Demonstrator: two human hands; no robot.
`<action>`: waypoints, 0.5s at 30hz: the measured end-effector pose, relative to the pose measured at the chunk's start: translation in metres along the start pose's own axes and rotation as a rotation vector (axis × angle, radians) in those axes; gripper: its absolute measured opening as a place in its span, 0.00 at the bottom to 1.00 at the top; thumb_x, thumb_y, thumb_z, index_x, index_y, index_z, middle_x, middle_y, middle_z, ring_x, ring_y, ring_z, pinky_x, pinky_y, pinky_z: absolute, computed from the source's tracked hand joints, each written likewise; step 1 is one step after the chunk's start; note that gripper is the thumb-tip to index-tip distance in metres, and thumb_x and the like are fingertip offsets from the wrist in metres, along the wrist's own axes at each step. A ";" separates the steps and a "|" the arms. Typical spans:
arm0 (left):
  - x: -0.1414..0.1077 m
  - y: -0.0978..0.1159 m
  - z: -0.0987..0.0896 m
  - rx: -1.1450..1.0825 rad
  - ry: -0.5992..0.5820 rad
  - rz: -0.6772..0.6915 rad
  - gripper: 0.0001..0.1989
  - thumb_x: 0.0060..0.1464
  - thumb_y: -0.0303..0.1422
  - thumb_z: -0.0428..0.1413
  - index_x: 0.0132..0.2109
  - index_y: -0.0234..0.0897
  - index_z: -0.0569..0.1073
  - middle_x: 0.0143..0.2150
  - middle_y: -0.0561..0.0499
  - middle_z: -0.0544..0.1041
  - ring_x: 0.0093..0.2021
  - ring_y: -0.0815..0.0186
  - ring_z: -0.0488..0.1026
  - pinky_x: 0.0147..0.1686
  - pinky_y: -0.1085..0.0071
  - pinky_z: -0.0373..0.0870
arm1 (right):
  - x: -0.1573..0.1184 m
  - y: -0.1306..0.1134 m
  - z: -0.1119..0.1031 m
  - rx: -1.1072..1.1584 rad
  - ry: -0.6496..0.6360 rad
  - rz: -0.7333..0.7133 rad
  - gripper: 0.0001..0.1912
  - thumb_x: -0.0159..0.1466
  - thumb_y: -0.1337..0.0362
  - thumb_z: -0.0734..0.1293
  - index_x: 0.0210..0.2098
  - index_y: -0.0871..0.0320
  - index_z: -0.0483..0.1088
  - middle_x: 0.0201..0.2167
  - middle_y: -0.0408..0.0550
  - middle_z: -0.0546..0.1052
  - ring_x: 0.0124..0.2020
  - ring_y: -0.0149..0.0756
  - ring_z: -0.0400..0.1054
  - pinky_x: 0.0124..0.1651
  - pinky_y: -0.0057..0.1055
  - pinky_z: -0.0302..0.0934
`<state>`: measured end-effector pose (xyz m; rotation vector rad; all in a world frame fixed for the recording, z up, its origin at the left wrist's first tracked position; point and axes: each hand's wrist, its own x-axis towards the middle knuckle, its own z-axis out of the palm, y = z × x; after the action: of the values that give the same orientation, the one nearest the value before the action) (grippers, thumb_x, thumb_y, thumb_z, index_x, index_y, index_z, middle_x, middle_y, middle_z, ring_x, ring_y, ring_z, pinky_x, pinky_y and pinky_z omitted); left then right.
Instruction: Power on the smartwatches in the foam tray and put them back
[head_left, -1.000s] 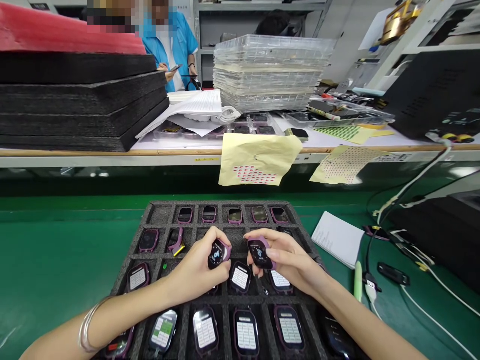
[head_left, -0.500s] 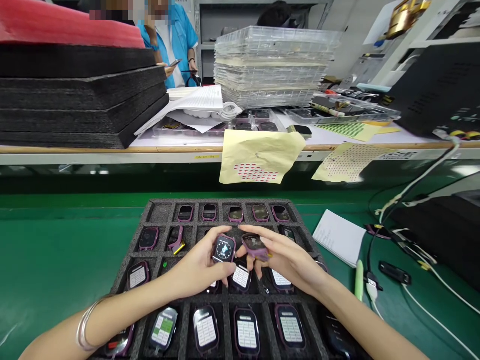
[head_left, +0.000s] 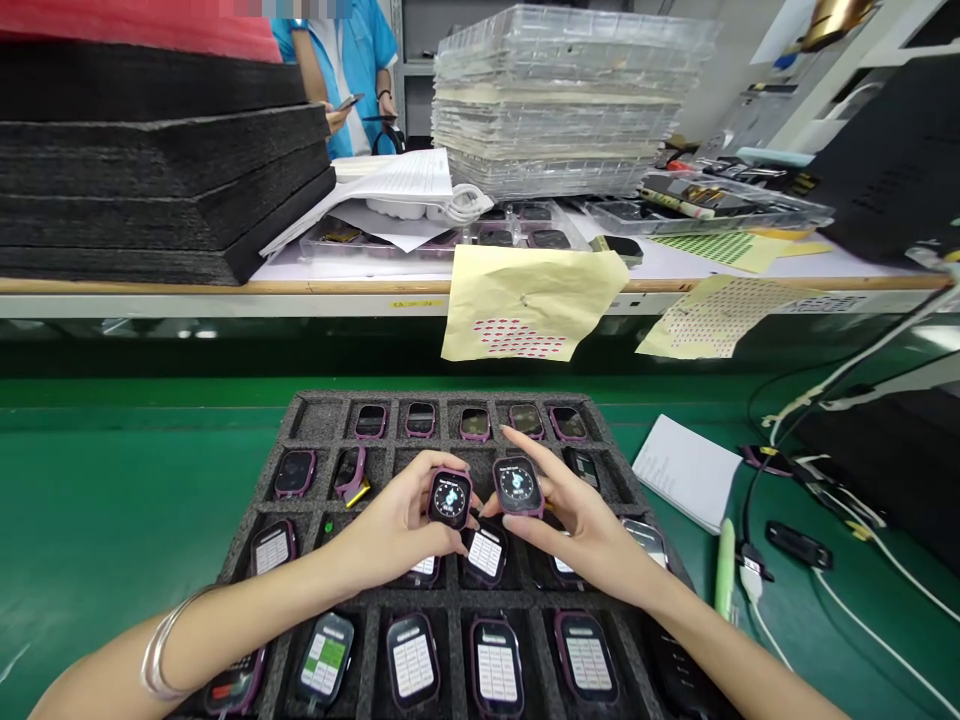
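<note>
My left hand (head_left: 409,515) grips a purple-framed smartwatch body (head_left: 451,498) by its edges, its lit screen showing a round dial. Close beside it, my right hand (head_left: 574,515) holds a second purple smartwatch body (head_left: 518,486), also lit with a dial and facing me. Both are held above a dark foam tray (head_left: 319,422) with square compartments. More watches sit in the tray: dark-screened ones such as this watch (head_left: 370,421) at the back, and ones with a white grid on screen, like this watch (head_left: 496,665), at the front. My hands hide some middle compartments.
A white notepad (head_left: 686,472), a green pen (head_left: 724,570) and cables (head_left: 765,620) lie right of the tray. Across the back runs a shelf (head_left: 337,300) with black foam stacks (head_left: 150,200), clear plastic trays (head_left: 555,110) and papers. A person in blue (head_left: 367,50) stands behind.
The watch in my right hand has turned from tilted to facing me, and its screen now shows a lit dial. My left hand still holds its watch. The view has tipped slightly downward.
</note>
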<state>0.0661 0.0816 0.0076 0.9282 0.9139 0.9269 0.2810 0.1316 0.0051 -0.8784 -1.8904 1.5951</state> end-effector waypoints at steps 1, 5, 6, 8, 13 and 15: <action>0.000 0.000 0.000 0.001 0.007 0.000 0.26 0.41 0.19 0.57 0.48 0.40 0.63 0.41 0.51 0.71 0.42 0.64 0.71 0.42 0.65 0.69 | 0.000 -0.001 0.000 -0.009 -0.009 -0.004 0.35 0.65 0.64 0.67 0.66 0.54 0.48 0.43 0.51 0.77 0.46 0.43 0.72 0.53 0.43 0.62; 0.001 -0.002 -0.002 -0.029 0.018 0.010 0.25 0.41 0.19 0.56 0.48 0.40 0.63 0.41 0.50 0.71 0.42 0.63 0.72 0.40 0.64 0.71 | -0.001 -0.002 -0.001 -0.110 0.002 -0.061 0.24 0.62 0.65 0.70 0.56 0.53 0.63 0.45 0.50 0.77 0.45 0.45 0.72 0.50 0.41 0.64; 0.001 -0.002 -0.002 -0.045 0.015 0.014 0.25 0.41 0.19 0.55 0.48 0.40 0.63 0.41 0.50 0.71 0.42 0.62 0.72 0.40 0.64 0.71 | 0.000 -0.001 -0.001 -0.139 0.017 -0.079 0.24 0.61 0.65 0.71 0.55 0.53 0.64 0.45 0.50 0.77 0.45 0.45 0.72 0.50 0.41 0.64; 0.001 -0.002 -0.002 -0.070 0.005 0.022 0.25 0.41 0.19 0.54 0.48 0.40 0.63 0.42 0.49 0.71 0.42 0.62 0.73 0.40 0.63 0.72 | 0.000 -0.001 -0.003 -0.194 0.048 -0.112 0.23 0.60 0.65 0.71 0.54 0.53 0.67 0.45 0.50 0.76 0.45 0.46 0.72 0.48 0.41 0.65; 0.002 -0.003 -0.001 -0.068 -0.019 0.050 0.26 0.42 0.20 0.52 0.50 0.40 0.61 0.43 0.49 0.70 0.44 0.62 0.73 0.41 0.63 0.72 | -0.002 0.002 -0.003 -0.250 0.132 -0.126 0.25 0.58 0.66 0.73 0.54 0.52 0.69 0.41 0.50 0.78 0.34 0.42 0.72 0.32 0.34 0.67; 0.001 -0.004 -0.001 -0.012 -0.015 0.065 0.26 0.44 0.21 0.53 0.51 0.40 0.60 0.42 0.50 0.69 0.42 0.62 0.72 0.38 0.66 0.72 | -0.003 0.002 0.000 -0.175 0.146 -0.090 0.29 0.58 0.66 0.73 0.57 0.52 0.65 0.38 0.50 0.78 0.25 0.36 0.70 0.22 0.29 0.63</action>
<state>0.0666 0.0816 0.0030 0.9579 0.8684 0.9791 0.2833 0.1295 0.0034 -0.9410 -1.9573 1.2928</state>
